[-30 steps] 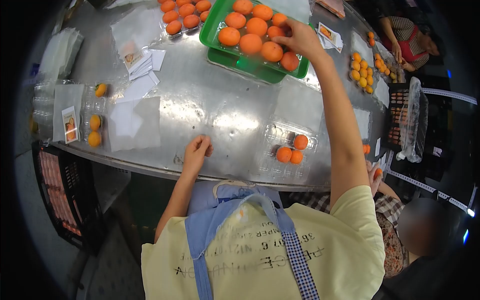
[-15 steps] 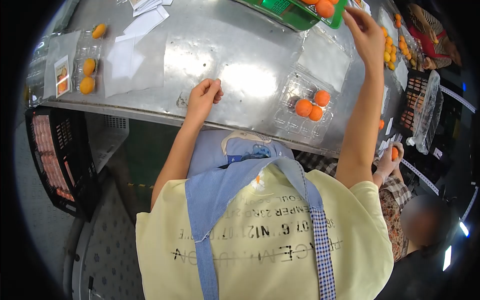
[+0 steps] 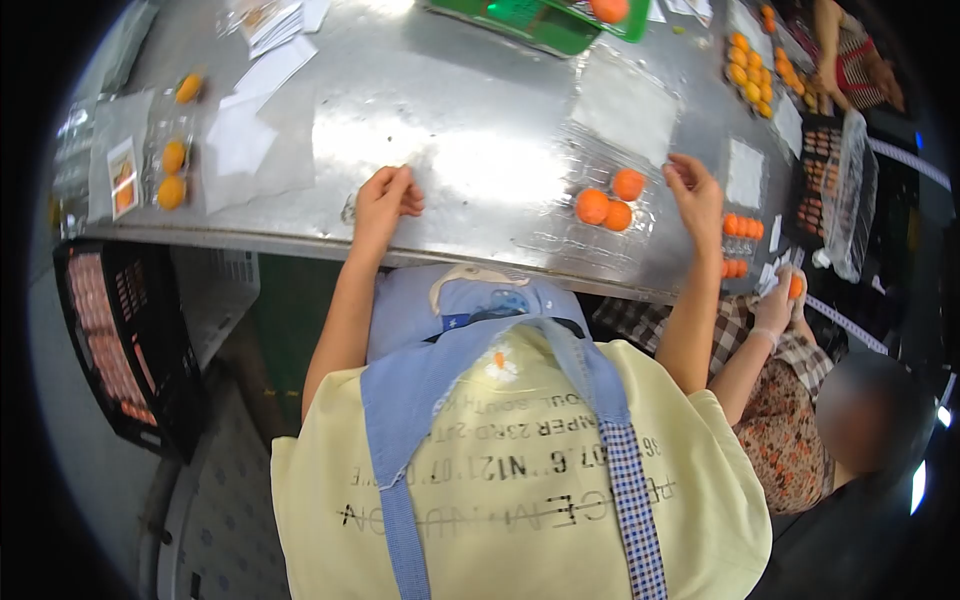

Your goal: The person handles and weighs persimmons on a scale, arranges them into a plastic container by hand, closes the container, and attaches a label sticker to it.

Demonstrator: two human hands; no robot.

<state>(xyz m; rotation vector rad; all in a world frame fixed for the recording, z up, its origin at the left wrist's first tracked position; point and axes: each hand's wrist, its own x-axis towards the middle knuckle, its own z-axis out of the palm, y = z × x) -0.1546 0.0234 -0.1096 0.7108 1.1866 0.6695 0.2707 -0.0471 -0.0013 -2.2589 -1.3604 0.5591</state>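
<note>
My left hand (image 3: 387, 202) rests above the metal table near its front edge, fingers curled in with nothing visible in them. To the right of a clear plastic fruit pack, my right hand (image 3: 696, 196) is held with its fingers bent, thumb and fingertips slightly apart, and no fruit shows in it. That pack (image 3: 640, 240) lies open and holds three orange fruits (image 3: 616, 215), grouped together. Its white-padded part (image 3: 625, 105) lies behind. At the far edge stands a green scale (image 3: 530, 28) with a lit display, bearing a green tray (image 3: 632, 27) with orange fruit.
On the left lie a clear pack with yellow-orange fruits (image 3: 172, 190), a picture card (image 3: 122, 178) and white papers (image 3: 240, 145). A black crate (image 3: 140, 340) stands below left. At right, a gloved co-worker's hand (image 3: 775, 312) holds an orange fruit, near more packs.
My right hand has come back from the green tray towards me, down beside the clear pack. My left hand stays over the table, its fingers slightly looser. The view has shifted a little.
</note>
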